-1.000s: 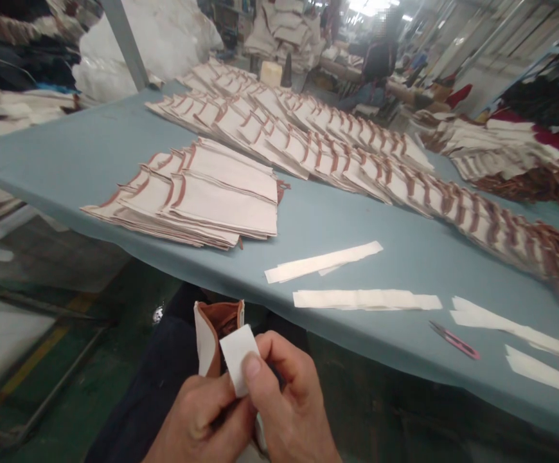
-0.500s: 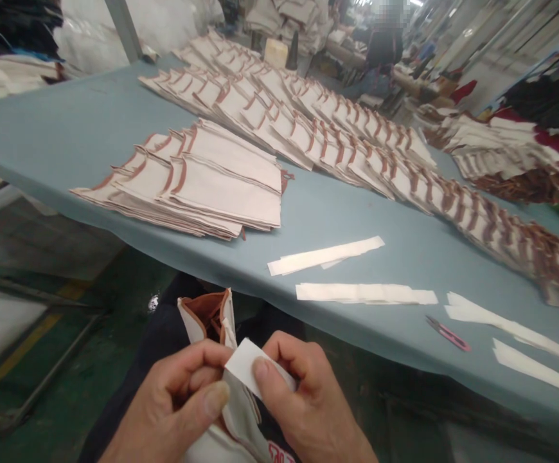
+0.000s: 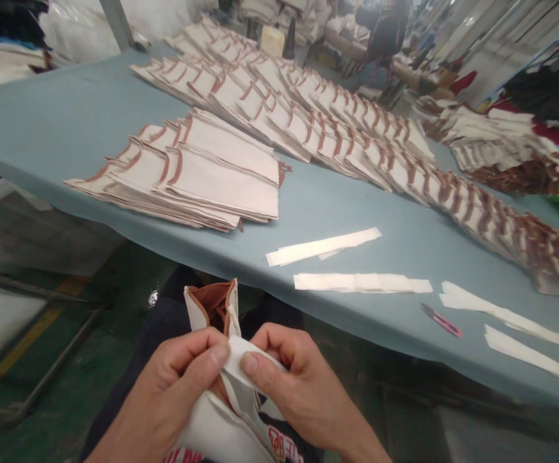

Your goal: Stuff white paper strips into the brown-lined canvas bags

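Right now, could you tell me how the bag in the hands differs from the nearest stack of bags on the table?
The held bag is single, upright and open-mouthed, showing brown inside; the near stack is many bags lying flat, closed and fanned. The held bag is pinched by the left hand and right hand; the near stack rests untouched on the table. Both are cream cloth with brown trim.

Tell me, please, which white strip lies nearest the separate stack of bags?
The slanted strip, leftmost of the four; the others lie farther right of that stack.
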### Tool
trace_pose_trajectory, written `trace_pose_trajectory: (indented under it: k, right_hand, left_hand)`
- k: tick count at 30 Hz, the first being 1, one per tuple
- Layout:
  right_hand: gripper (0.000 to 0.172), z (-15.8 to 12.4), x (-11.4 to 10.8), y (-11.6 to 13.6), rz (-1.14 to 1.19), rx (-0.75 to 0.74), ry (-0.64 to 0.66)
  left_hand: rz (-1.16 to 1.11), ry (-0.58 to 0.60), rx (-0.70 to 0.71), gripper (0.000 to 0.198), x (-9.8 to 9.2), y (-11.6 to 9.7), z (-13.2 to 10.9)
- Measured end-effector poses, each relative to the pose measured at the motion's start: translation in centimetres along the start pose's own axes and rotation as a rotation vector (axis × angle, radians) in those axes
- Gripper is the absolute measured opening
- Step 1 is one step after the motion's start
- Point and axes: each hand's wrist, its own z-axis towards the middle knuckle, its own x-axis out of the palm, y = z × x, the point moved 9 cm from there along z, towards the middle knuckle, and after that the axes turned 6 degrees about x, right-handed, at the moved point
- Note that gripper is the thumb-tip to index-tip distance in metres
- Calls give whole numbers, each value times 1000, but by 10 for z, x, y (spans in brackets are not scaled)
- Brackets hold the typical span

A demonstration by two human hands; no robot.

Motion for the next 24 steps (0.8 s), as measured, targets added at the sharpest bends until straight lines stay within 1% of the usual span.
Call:
trace_pose_trajectory:
  k: [2,4,6,7,8,10,13,14,16,18,21,24]
  right_hand:
    - [51,0,-2,-1,109,-36,2]
    - [59,-1,-4,-6,217,-91,-25]
    - [63,0,-4,-19,278,-122,-67]
    - [63,0,-1,-29,293,-120,-76]
    - [64,1,5,-40,303,-113,-74]
    - [67,4,19,-64,320,-87,-54]
    - [69,5,34,-96,398,-58,-84]
    - [68,5,38,-105,438,-48,-93]
    - [66,5,44,-117,497,-30,-97]
    - [64,6,46,-122,494,-34,-105]
    - [64,7,44,-117,435,-47,-95]
    - [64,4,32,-102,289,-53,-131]
  left_hand:
    - [52,-46,80,59,-5,-1,2]
    - [106,-127,167,58,-13,-1,4]
    - [149,-221,248,60,-22,0,5]
    - [162,-254,281,63,-26,2,6]
    - [172,-263,308,67,-27,5,7]
    - [184,-220,316,73,-27,15,9]
    - [213,-125,263,76,-25,33,8]
    - [236,-110,259,76,-26,36,5]
    - [289,-76,285,74,-28,34,-1]
    - [345,-34,317,65,-30,28,-6]
    - [436,22,331,47,-34,19,-10]
    - [508,94,329,44,-36,14,-7]
